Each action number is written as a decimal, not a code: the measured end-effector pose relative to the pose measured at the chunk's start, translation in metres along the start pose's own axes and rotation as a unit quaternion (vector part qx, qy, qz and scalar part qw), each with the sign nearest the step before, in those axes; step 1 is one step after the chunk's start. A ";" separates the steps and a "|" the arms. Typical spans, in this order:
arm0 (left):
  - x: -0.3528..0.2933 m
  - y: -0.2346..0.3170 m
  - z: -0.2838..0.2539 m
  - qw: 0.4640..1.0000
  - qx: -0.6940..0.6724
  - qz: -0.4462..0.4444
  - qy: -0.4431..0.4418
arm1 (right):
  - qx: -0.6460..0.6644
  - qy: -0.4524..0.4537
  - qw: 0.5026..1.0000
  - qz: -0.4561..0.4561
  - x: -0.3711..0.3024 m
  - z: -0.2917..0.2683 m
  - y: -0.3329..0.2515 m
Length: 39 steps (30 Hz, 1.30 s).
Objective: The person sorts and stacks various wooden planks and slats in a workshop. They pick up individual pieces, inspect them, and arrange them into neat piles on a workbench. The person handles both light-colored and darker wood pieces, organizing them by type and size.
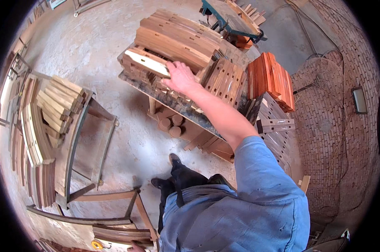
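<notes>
My right hand (pixel 181 77) stretches out to the far stack. Its thumb and fingers are closed around the end of a pale wooden slat (pixel 146 61) with small slots cut in it. The slat lies along the near edge of a pile of brown slotted wooden slats (pixel 177 37), which sits on a worn table (pixel 177 108). Only a small part of my left hand (pixel 135 247) shows at the bottom edge, beside several dark wooden pieces (pixel 122 233); its fingers are mostly hidden.
Reddish slats (pixel 270 80) stand stacked to the right of the table. A cart (pixel 72 155) on the left holds curved wooden pieces (pixel 32 134). A yellow tape measure (pixel 97 244) lies at lower left. A wire fan (pixel 320 73) stands near the brick wall (pixel 358 138).
</notes>
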<state>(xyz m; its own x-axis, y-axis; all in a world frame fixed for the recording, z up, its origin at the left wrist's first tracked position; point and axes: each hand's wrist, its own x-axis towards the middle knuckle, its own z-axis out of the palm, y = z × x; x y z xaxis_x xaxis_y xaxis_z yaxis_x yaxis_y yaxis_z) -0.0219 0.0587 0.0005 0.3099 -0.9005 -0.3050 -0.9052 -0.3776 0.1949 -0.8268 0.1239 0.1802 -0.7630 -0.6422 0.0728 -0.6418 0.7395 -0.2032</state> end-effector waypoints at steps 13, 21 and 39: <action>-0.014 0.055 0.024 0.998 -0.048 -0.008 -0.028 | 0.014 0.000 1.000 -0.028 0.022 -0.149 -0.008; -0.023 0.067 0.029 0.997 -0.068 -0.010 -0.042 | 0.017 0.144 0.989 -0.034 0.085 -0.186 0.111; -0.054 0.042 0.027 0.990 -0.125 -0.031 -0.052 | 0.017 0.092 0.996 -0.011 0.145 -0.136 0.158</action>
<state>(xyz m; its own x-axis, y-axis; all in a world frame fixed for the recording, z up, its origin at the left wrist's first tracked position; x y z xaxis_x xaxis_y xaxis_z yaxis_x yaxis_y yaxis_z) -0.0846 0.0973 -0.0002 0.3190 -0.8519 -0.4154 -0.7812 -0.4845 0.3937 -1.0488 0.1753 0.2918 -0.7523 -0.6079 0.2541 -0.6576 0.7167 -0.2323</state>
